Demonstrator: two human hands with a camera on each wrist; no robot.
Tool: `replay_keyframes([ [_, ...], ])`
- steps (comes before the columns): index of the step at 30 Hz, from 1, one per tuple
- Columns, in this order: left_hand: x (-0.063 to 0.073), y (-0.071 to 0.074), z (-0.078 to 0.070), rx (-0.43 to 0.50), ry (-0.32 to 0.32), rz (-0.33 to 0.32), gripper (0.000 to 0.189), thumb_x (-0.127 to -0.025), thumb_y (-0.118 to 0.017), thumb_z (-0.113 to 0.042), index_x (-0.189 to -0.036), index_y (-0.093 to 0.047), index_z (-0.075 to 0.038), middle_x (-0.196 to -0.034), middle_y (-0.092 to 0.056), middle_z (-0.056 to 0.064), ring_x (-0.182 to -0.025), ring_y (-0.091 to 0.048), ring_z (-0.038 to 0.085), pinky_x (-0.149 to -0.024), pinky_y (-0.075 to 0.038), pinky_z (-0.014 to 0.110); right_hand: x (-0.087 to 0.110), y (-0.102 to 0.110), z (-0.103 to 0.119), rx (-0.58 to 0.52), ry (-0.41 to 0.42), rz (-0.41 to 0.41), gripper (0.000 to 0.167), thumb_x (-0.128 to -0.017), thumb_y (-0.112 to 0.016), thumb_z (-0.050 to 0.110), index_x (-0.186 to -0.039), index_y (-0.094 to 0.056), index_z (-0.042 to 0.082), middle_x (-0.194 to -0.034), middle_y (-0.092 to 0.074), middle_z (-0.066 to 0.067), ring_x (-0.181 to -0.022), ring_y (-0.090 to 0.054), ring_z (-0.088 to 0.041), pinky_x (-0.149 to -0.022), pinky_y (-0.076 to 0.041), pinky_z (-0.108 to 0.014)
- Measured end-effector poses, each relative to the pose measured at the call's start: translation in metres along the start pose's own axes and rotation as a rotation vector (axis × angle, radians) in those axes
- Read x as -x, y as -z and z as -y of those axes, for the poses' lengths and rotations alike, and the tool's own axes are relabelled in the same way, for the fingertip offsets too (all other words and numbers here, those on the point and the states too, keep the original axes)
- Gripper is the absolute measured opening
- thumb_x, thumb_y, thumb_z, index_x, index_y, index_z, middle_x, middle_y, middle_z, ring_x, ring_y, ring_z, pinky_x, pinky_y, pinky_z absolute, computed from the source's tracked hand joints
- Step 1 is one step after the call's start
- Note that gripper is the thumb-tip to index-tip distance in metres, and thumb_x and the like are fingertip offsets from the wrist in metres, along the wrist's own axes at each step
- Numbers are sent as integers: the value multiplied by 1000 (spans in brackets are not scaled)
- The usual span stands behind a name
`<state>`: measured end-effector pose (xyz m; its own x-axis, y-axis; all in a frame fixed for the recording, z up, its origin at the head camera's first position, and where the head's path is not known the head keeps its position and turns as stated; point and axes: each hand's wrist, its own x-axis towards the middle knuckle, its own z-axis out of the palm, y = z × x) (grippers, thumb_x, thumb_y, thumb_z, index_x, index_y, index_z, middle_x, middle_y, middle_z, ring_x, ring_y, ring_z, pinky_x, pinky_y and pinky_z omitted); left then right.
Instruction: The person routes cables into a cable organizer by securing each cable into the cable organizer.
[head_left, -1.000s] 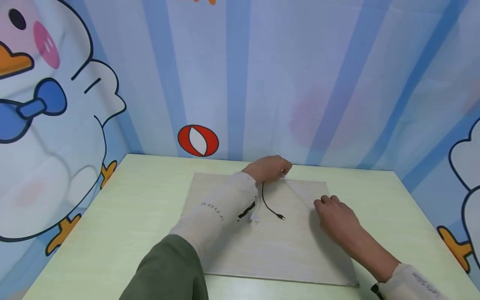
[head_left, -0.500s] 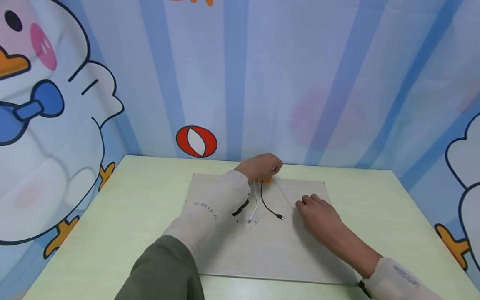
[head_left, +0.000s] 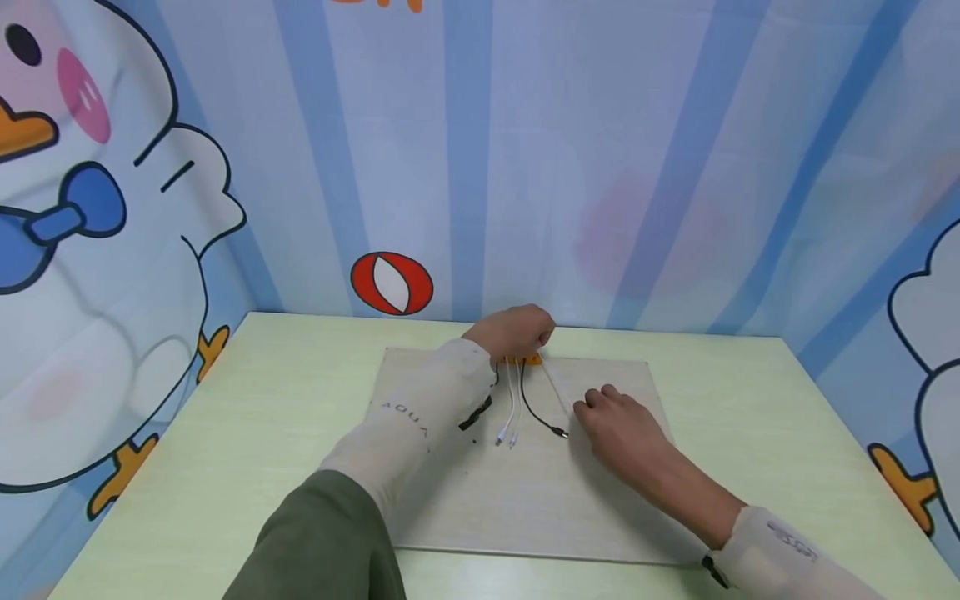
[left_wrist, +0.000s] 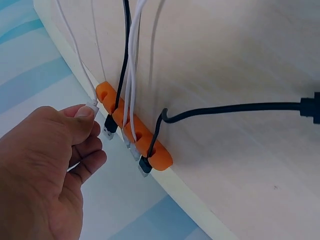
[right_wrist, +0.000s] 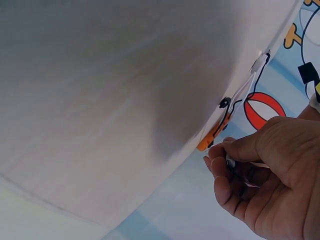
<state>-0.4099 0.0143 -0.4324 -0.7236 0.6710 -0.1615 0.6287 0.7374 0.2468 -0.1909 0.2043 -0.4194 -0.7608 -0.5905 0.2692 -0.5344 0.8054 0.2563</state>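
Observation:
An orange cable clip [left_wrist: 114, 107] with slots sits along the far edge of the pale board [head_left: 480, 500]. Several slots hold black and white cables, their plugs hanging past the edge in the left wrist view. Beside the clip's end slot, my left hand [head_left: 513, 332] pinches the plug [left_wrist: 92, 108] of a white cable [head_left: 555, 382] between thumb and forefinger. That cable runs down to my right hand [head_left: 622, 429], whose curled fingers grip it over the board's right half. A small pale end shows inside the right fingers [right_wrist: 220, 170] in the right wrist view.
A black-plugged cable [head_left: 540, 418] and two white cable ends [head_left: 504, 432] lie on the board. The pale green table [head_left: 300, 400] extends around it. A printed blue curtain [head_left: 540, 167] stands behind the table's far edge.
Both hands have moved left, the right one further, bringing the stretch of white cable between them closer to the clip. The orange clip has come into sight below my left hand.

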Motion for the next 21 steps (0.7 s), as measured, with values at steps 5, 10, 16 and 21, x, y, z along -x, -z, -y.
replay_keyframes([
  [5,-2,3,-4,-13,19,35,50,-113,-48,-3,-67,-35,-19,-65,-19,-2,-64,-12,17,-63,-20,35,-3,-1,5,-14,21,12,13,-93,-79,-9,-97,-78,3,-90,-72,-10,-78,-60,-26,-70,-58,-38],
  [10,-13,-2,6,-29,29,46,54,-112,-52,-4,-63,-35,-23,-60,-18,-6,-59,-11,13,-58,-18,33,-7,-1,11,-22,40,4,11,-96,-77,-7,-95,-78,3,-90,-73,-10,-79,-61,-26,-71,-59,-38],
  [16,-10,0,3,-61,43,53,53,-111,-54,-1,-65,-38,-21,-60,-20,-4,-59,-14,14,-58,-20,33,-11,-2,15,-34,54,6,10,-96,-77,-8,-96,-78,3,-89,-72,-10,-78,-60,-26,-68,-57,-37],
  [21,18,19,-19,-77,20,57,55,-111,-53,2,-67,-32,-22,-66,-14,-5,-62,-10,13,-62,-19,32,-13,-1,19,-48,57,9,9,-96,-76,-7,-97,-79,2,-90,-73,-10,-79,-62,-26,-70,-58,-38],
])
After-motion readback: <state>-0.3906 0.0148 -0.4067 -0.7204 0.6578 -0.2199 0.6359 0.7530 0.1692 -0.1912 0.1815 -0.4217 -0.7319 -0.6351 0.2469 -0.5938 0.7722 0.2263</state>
